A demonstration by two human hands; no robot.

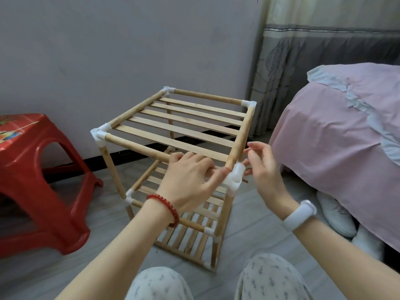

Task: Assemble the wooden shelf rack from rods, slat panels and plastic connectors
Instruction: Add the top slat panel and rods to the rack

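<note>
left hand (190, 180) curls over front top rod (138, 146), fingertips at near-right corner connector (234, 178) | right hand (263, 167) spread, holding nothing, just right of connector | right side rod (241, 135) runs away from connector | both hands flank the joint

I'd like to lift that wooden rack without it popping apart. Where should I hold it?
Probably by the two side rods of the top frame, the left rod and the right rod, coming down from above with fingers curled under each. They run level, sit clear of the slats, and end in white corner connectors atop the uprights.
</note>
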